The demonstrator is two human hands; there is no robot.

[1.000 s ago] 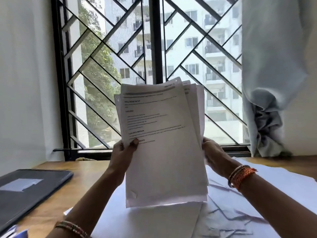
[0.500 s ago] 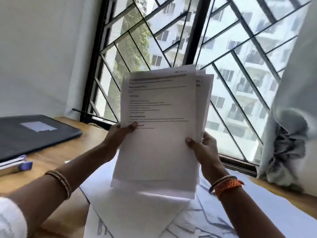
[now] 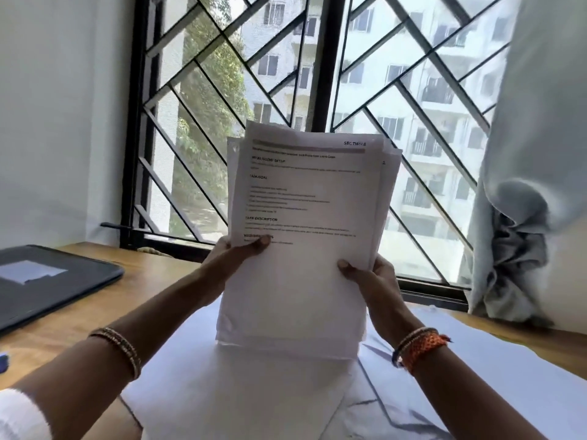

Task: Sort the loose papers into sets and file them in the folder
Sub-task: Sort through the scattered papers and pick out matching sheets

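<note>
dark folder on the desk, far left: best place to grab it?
Probably the rounded near-right corner of the folder, coming from its right: it lies flat and closed, that edge faces bare desk. Both hands now grip the paper stack.

We see a wooden desk point(image 3: 95, 300) under a window point(image 3: 320, 58) with a black diagonal grille; daylight enters, a white wall point(image 3: 57, 106) at left, a pale curtain point(image 3: 524, 185) bunched at right.
</note>
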